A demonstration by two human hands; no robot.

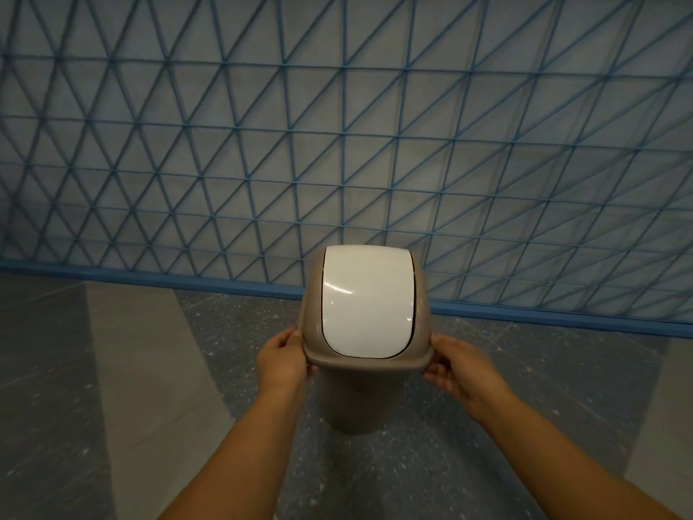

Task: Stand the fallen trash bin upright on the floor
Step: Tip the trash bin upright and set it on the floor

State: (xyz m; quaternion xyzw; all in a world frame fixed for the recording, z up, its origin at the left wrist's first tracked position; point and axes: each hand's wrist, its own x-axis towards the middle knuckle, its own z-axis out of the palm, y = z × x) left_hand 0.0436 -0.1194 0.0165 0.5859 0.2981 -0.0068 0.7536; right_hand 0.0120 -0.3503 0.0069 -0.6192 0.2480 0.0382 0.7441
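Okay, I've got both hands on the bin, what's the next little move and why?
Probably let go gently, one hand at a time. The bin already looks upright, lid on top, with the left hand and right hand gripping its rim. Whether its base sits flat on the floor is unclear.

I grip the upright trash bin (350, 399) by its rim, my left hand (281, 360) and right hand (459, 369) on opposite sides.

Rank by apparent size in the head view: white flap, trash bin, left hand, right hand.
1. trash bin, flap included
2. white flap
3-4. left hand and right hand: they look about alike, no ranking. Both hold the bin's rim, and the wide-angle lens distorts, so real sizes stay unsure.
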